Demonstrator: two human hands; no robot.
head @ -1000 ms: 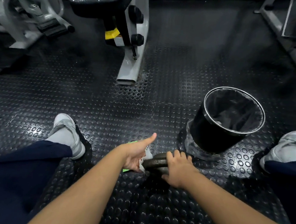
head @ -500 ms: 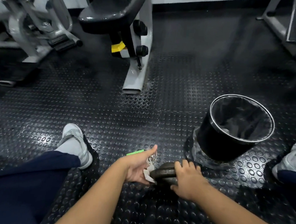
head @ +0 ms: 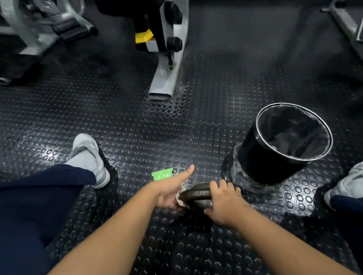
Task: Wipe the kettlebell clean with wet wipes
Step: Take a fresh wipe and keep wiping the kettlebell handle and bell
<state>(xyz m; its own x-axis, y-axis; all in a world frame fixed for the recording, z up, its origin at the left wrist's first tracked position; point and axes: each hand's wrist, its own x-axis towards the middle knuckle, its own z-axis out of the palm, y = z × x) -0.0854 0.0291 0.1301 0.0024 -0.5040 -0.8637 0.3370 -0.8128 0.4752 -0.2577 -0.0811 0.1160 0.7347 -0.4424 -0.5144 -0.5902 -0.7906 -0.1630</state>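
One black bin [head: 267, 162] on the studded floor [head: 134, 129], far right of the hands, lined with a dark bag; contents unclear. Right hand [head: 225, 202] wraps the kettlebell [head: 195, 196] handle, low centre. Left hand [head: 168, 192] presses one white wet wipe [head: 179, 199] to its left end, thumb extended. One green wipe pack [head: 162, 174] just beyond. Two grey shoes.

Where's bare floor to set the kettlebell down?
Free: floor between grey shoe, machine foot and bin; also near floor between the forearms. Crowded: around kettlebell, with both hands, green wipes pack and bin base.
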